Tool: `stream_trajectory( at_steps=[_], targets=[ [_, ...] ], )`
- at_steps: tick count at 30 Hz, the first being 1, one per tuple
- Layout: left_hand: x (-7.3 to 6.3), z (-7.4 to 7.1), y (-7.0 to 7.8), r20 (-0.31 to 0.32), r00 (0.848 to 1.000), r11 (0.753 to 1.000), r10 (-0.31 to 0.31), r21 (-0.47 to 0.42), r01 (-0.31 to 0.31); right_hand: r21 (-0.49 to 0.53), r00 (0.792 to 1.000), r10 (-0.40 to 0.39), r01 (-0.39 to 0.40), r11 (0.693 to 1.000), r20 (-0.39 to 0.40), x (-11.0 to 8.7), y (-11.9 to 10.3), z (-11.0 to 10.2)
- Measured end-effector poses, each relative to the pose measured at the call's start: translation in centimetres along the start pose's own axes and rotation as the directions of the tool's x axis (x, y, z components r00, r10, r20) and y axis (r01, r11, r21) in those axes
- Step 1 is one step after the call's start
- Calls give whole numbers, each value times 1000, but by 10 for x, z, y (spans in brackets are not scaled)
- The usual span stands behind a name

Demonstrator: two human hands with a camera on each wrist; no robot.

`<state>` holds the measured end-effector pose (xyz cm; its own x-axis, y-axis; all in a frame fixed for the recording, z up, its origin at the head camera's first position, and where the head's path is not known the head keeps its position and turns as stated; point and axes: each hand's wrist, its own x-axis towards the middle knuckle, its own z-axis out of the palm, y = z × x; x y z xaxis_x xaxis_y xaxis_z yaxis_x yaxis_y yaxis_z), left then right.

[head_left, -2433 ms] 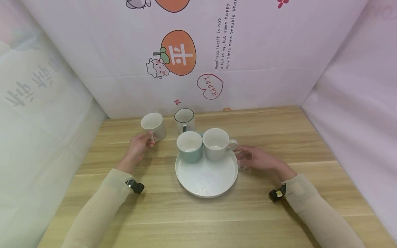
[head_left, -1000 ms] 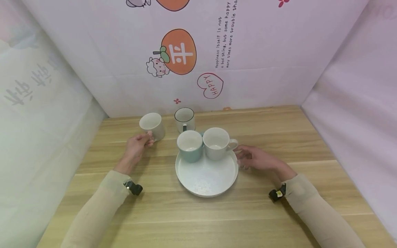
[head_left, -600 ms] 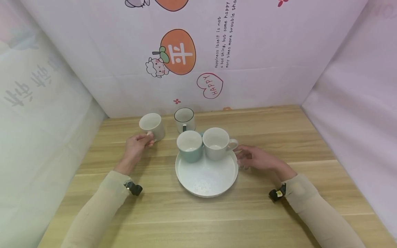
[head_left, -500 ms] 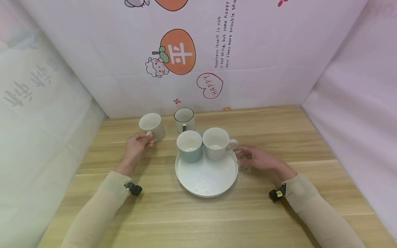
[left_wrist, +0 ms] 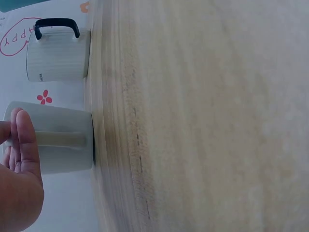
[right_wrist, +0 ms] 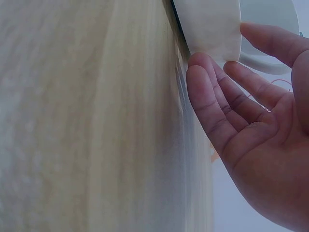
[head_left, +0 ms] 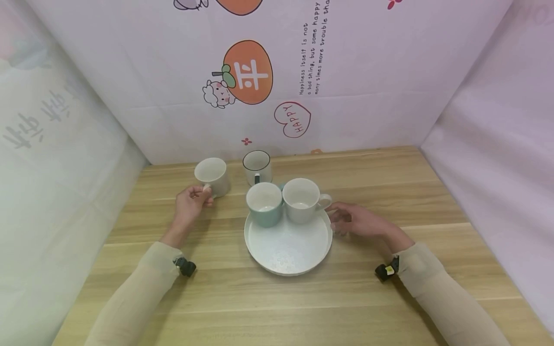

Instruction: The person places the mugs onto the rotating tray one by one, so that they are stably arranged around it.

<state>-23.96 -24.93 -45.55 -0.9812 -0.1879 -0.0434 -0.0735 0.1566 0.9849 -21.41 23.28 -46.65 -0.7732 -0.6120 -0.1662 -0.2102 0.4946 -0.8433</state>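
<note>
At the back left, my left hand (head_left: pixel 190 204) pinches the handle of a plain white mug (head_left: pixel 218 182). The left wrist view shows thumb and fingers at the upper part of that handle, with the mug (left_wrist: pixel 63 118) upright and its base right at the table surface. On the right, my right hand (head_left: pixel 357 220) rests its fingertips against the outer wall of a round white tray (head_left: pixel 287 262). In the right wrist view its fingers are loosely bent, the thumb tip at the rim of the tray (right_wrist: pixel 212 29). On the tray's far part stand a light-blue mug (head_left: pixel 266 216) and a white mug (head_left: pixel 300 209).
Behind the tray stands a white mug with a dark rim and handle (head_left: pixel 257 168), near the back edge of the wooden table (head_left: pixel 277 307). White printed cloth (head_left: pixel 355 96) walls the table at the back and both sides.
The left hand and its mug have shifted slightly to the left from the oldest frame, with a small drift back to the right lately. The right hand, tray and other mugs have stayed in place.
</note>
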Motion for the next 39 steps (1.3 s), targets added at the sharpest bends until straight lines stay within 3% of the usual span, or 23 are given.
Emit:
stream_trajectory(
  at_steps=[7,19,39],
  targets=[
    [-5,-2,2,-5,1000,1000,23,14,-23,-2,1000,-5,5,1000,2,0,-1,0],
    [-20,-8,18,5,999,998,-34,47,33,9,1000,-1,1,1000,1,0,0,1],
    [-43,-9,36,25,999,999,47,27,-48,-5,1000,-13,13,1000,-3,2,1,1]
  ],
)
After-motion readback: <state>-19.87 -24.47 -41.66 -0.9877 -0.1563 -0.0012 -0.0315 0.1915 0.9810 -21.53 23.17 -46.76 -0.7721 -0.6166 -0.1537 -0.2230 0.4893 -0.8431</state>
